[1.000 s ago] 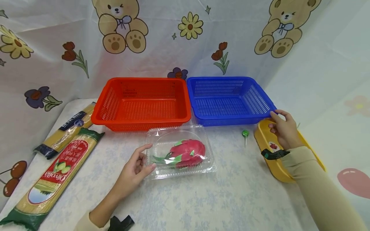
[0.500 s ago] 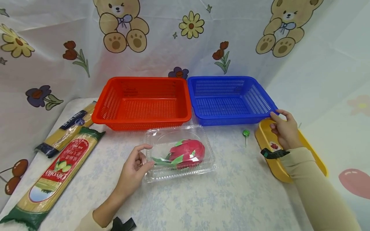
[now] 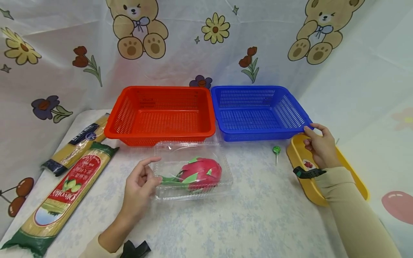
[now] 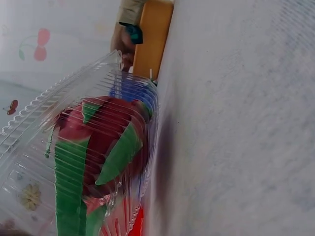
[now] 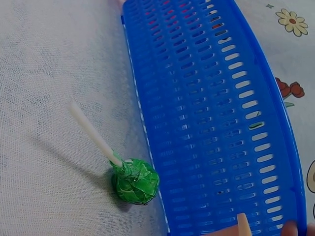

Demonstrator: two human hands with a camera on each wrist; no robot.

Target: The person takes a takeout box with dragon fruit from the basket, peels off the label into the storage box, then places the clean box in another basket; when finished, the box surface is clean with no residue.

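A clear plastic clamshell box (image 3: 193,150) with a pink dragon fruit (image 3: 203,172) with green tips inside stands at the middle of the table. My left hand (image 3: 137,186) grips the box by its left side, thumb and index finger at the edge; the other fingers are partly hidden. In the left wrist view, a shadow shows on the cloth beside the box. My right hand (image 3: 322,148) pinches the front right corner of the blue basket (image 3: 255,136), above the yellow tray (image 3: 309,190). A green-wrapped lollipop (image 5: 135,182) lies on the cloth before that basket.
A red basket (image 3: 161,139) stands left of the blue one, just behind the box. Two packs of spaghetti lie at the left, one with a green and red wrapper (image 3: 64,193), one with a dark blue label (image 3: 80,139). A patterned cloth hangs behind.
My left hand has drawn the clamshell box with the dragon fruit somewhat to the left. The right hand keeps its place on the corner of the blue basket.
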